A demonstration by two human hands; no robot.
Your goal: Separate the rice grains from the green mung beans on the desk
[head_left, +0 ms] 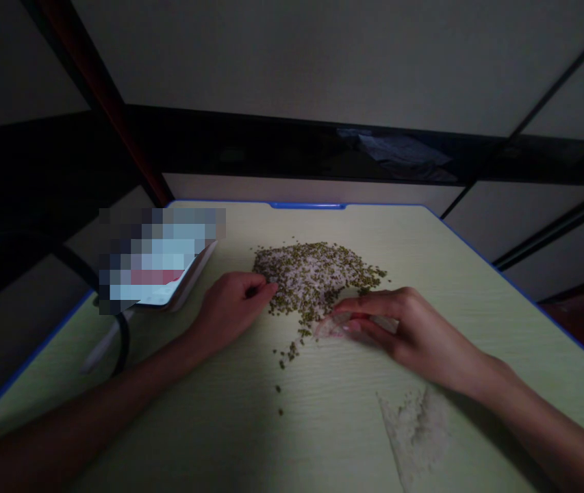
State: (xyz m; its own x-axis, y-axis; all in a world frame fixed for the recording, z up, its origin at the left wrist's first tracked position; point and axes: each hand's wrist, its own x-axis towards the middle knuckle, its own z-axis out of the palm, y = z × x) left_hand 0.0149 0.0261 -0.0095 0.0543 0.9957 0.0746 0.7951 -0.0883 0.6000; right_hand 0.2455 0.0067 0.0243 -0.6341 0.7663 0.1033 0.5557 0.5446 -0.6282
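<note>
A pile of small green beans mixed with whitish grains (317, 267) lies on the table, with several loose beans trailing toward me. My left hand (233, 301) touches the pile's left edge, its fingers curled and the thumb pressed to the index finger. Whatever it pinches, if anything, is hidden. At the pile's near right side, my right hand (404, 325) pinches a small see-through thing with a pinkish edge, which looks like a clear plastic bag (328, 326). Below my right forearm lies a flat, crumpled clear piece, seemingly plastic, with pale contents or creases (417, 431).
A lit phone or tablet (155, 287), partly pixelated, leans on a stand at the left, with a dark cable (124, 342) beside it. The pale wooden table (209, 424) has a blue rim. Behind it stand light cabinet panels (322, 61) with a dark recess holding cloth (404, 154).
</note>
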